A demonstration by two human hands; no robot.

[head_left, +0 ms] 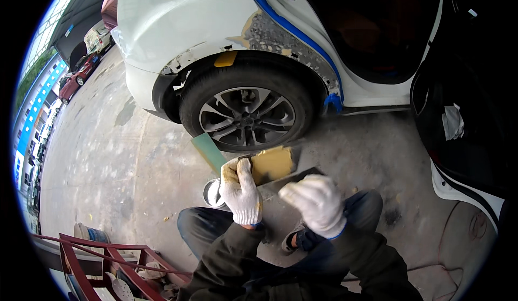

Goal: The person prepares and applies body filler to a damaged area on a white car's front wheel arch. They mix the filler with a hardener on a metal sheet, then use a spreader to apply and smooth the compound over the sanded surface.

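My left hand, in a white knit glove with yellow stains, is closed on a flat dark mixing board. A thick patch of yellow body filler covers much of the board. A green flat sheet sticks out beyond the same hand; whether it is gripped too I cannot tell. My right hand, also gloved and blurred by motion, is closed on a dark flat spreader just right of the board. Ahead is a white car's rear wheel arch, with a sanded grey patch edged by blue masking tape.
The car wheel stands close in front of my hands. A yellow spreader rests at the arch edge. An open round tin sits beside my left hand. A red metal rack is lower left, an open car door right, a hose lower right.
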